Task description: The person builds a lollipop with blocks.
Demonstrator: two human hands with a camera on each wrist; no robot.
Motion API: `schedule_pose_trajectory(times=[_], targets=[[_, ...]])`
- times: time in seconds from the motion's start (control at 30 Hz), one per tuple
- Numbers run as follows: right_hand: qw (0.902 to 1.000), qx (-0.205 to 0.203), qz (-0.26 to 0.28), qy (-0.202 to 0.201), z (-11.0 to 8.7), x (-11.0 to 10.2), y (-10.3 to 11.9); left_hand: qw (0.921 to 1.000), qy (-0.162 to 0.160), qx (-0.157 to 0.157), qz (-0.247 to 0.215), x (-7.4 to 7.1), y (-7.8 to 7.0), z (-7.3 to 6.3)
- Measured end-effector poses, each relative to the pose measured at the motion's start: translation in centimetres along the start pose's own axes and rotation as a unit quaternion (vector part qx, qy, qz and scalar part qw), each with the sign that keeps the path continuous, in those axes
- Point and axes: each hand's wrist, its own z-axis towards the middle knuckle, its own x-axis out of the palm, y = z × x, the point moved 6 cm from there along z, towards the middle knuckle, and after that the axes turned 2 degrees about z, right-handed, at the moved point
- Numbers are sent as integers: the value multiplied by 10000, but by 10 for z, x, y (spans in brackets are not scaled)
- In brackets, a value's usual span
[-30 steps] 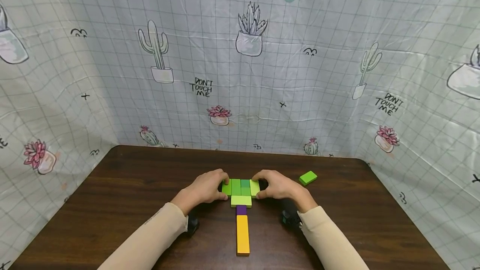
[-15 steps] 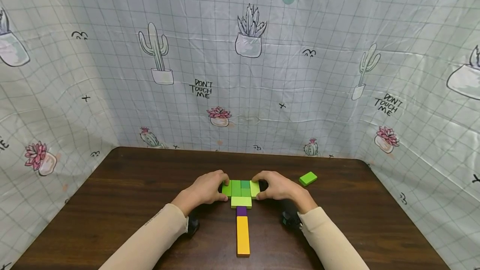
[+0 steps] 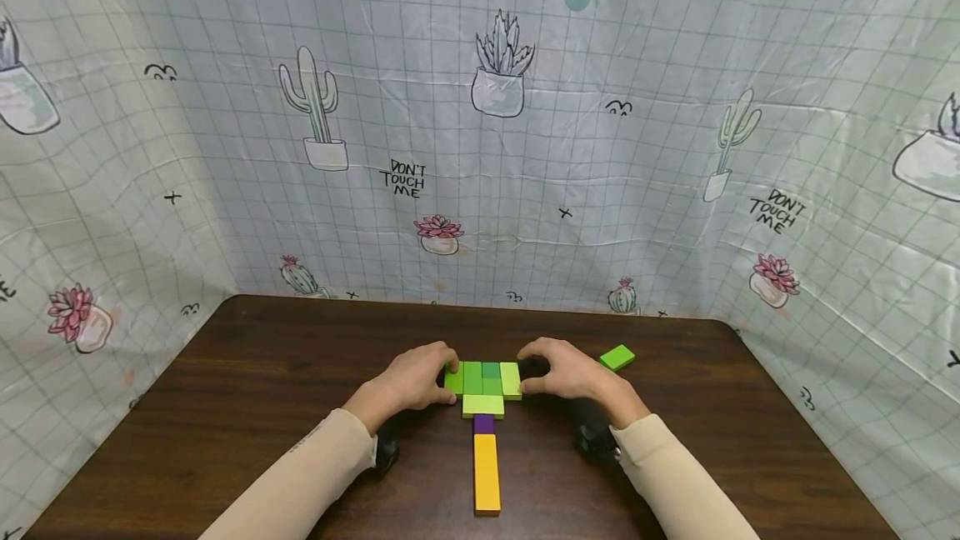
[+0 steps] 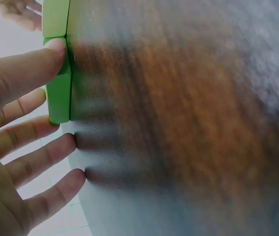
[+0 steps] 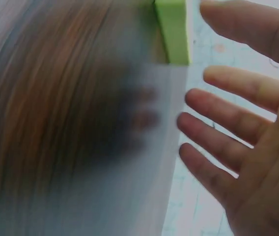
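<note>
A row of green blocks lies flat at the middle of the table, with a lime-green block (image 3: 483, 406) crosswise below it. Under that come a purple block (image 3: 483, 424) and a long yellow block (image 3: 487, 475), forming a stem. My left hand (image 3: 411, 377) pinches the leftmost green block (image 3: 454, 379) between thumb and forefingers; the left wrist view shows the thumb on this block's (image 4: 59, 101) near side. Just right of the row, my right hand (image 3: 572, 371) has its fingers spread, apart from the light green end block (image 3: 510, 381), as the right wrist view shows.
A loose green block (image 3: 617, 357) lies beyond my right hand. The dark wooden table (image 3: 300, 327) ends at a patterned curtain (image 3: 375, 107) behind and at both sides. Dark wrist devices sit under both wrists.
My right hand has let go of the light green end block and moved slightly right. The left hand stays on its green block, and the blocks keep their arrangement.
</note>
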Motion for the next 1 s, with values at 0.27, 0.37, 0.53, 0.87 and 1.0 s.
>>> schedule_pose_trajectory(times=[0.27, 0.37, 0.53, 0.87, 1.0], targets=[[9973, 291, -511, -442, -14, -23, -29, 10000, -20, 7, 7, -1, -1, -1], [9954, 342, -712, -539, -19, -32, -41, 10000, 4, -1, 10, -1, 0, -2], [9918, 490, -984, -650, -30, -42, -61, 10000, -3, 0, 14, -3, 1, -3], [9880, 849, -1105, -668, -47, -51, -93, 10000, -14, 89, -1, -3, 0, -1], [9888, 929, -973, -645, -51, -52, -100, 10000, -3, 88, -35, -2, 0, 0]])
